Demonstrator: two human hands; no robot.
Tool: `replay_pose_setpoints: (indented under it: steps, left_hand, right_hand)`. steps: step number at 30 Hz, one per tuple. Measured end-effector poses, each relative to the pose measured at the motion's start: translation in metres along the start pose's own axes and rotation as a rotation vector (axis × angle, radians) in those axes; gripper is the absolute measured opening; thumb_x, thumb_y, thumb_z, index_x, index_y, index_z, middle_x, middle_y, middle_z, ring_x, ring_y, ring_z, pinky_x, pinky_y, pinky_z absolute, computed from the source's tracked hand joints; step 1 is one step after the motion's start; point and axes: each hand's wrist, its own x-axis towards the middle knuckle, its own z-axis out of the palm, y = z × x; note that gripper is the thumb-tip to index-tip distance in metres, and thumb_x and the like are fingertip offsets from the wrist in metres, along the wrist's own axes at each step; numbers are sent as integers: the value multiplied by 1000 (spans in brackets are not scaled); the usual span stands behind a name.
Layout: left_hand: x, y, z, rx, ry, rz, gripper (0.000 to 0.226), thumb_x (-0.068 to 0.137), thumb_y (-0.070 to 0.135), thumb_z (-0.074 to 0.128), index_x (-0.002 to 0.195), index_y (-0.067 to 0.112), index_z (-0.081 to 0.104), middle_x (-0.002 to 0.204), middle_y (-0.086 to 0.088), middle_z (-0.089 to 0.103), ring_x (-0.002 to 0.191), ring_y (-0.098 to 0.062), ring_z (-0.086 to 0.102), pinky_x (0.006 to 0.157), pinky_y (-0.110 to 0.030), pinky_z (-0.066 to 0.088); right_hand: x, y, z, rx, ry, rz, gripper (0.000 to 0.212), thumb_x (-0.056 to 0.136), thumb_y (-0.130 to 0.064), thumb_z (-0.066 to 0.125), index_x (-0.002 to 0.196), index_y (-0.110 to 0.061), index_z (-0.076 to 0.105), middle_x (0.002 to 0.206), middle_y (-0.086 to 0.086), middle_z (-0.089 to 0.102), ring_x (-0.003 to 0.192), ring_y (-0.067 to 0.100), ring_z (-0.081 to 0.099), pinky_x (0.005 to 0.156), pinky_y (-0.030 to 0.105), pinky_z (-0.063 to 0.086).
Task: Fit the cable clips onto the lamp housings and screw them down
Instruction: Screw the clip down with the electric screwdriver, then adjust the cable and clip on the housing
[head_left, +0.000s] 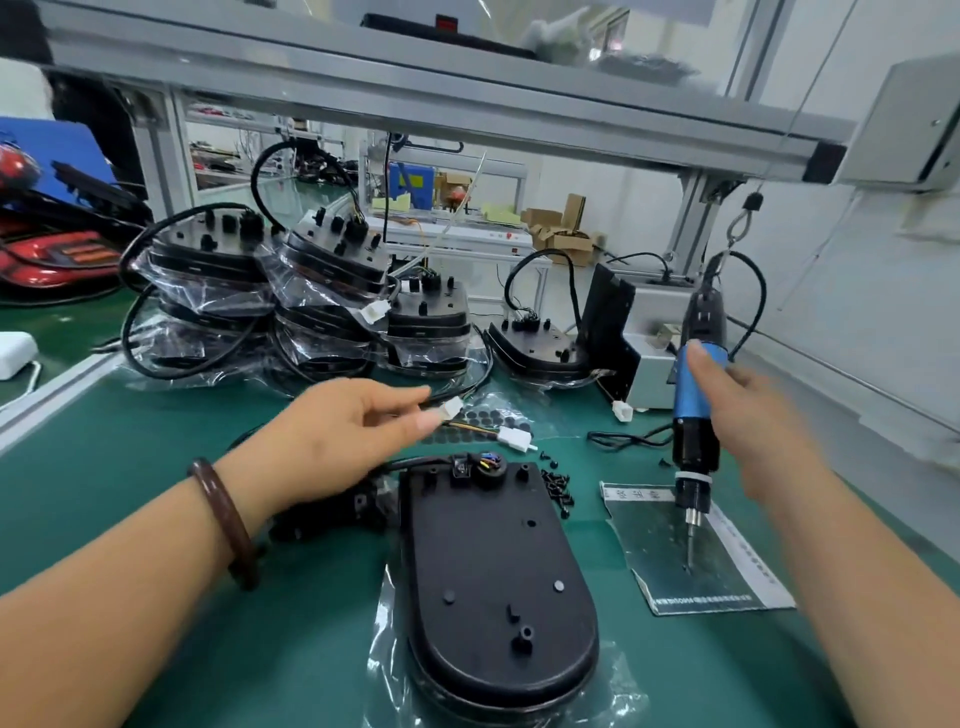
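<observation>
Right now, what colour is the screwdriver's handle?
The electric screwdriver handle is blue; head view.

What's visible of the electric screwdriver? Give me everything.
The electric screwdriver has a black top, a blue grip section and a black lower body with a white band, then a metal chuck and a thin bit. It stands nearly upright, bit down, to the right of the lamp housing. The right hand grips the blue section, thumb on its front. The bit tip appears to touch a printed plastic bag on the green mat. A black cable loops from its top.
</observation>
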Motion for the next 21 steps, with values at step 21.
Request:
replay_pose_setpoints:
  steps: [21]
  left_hand:
    - [66, -36, -22, 575, -185, -511, 31, 90, 7, 42, 104, 4, 69, 104, -8, 69, 97, -22, 64, 87, -31, 52]
  right_hand:
    - [-22, -77, 146, -698, -1007, -576, 27, 93, -23, 61, 119, -22, 69, 107, -14, 70, 86, -5, 62, 78, 12, 43]
